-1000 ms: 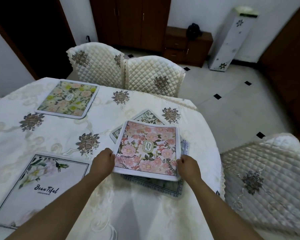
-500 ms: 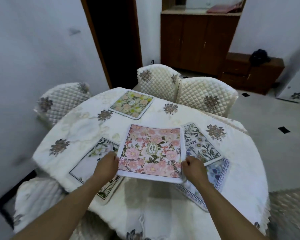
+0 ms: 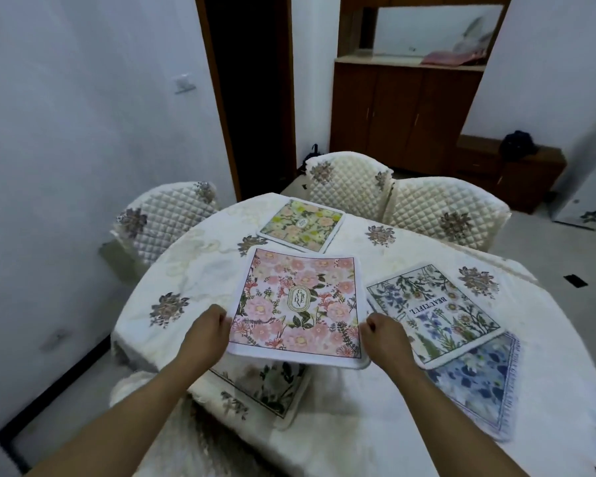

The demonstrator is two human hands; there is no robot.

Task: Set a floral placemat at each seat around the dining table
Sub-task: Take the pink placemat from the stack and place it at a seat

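table (image 3: pixel 193 270), hands (image 3: pixel 207 330) gripping pink placemat (image 3: pixel 300 304)

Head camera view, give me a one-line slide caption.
Both hands hold a pink floral placemat above the dining table.

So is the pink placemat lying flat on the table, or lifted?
Lifted: the pink placemat is held at both side edges by the left hand and right hand, overlapping another mat beneath.

This is a home dining room. A round worktop (image 3: pixel 193 270) under a cream tablecloth stands among quilted chairs (image 3: pixel 348 187). A wooden cabinet (image 3: pixel 393 111) lines the wall.
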